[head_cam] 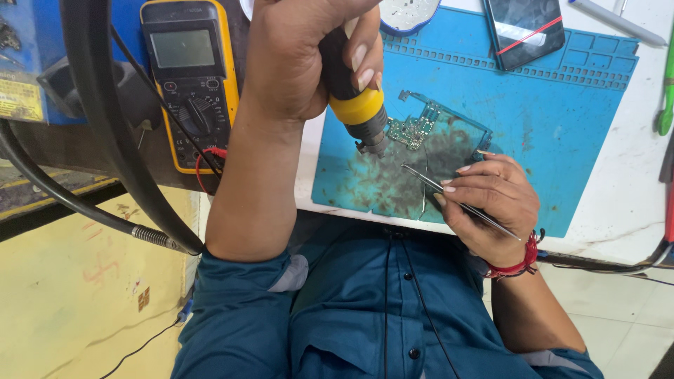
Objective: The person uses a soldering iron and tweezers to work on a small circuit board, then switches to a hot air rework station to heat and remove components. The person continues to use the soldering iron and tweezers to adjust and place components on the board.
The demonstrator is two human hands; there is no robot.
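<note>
Left hand point(302, 60) is gripping a hot-air tool handle point(354, 91), black w/ yellow collar, fingers closed round it, nozzle pointing down just beside the green circuit board point(415, 128). Can't tell if nozzle is touching the board. Board is lying on the blue mat point(562, 133), near the mat's middle, w/ dark scorched smudges below it. Right hand point(491, 203) is pinching metal tweezers point(439, 188), fingers closed on them, tips aiming up-left toward the board, a little short of it. A red thread band point(523, 261) is sitting on that wrist.

Mat is lying on a white worktop point(632, 203). Yellow multimeter point(188, 77) is standing left of the mat, red & black leads running off it. Thick black hose point(105, 126) is curving across the left side. Dark phone point(525, 28) w/ a red line across it is resting at the mat's top edge. Person is wearing a teal shirt point(351, 309).
</note>
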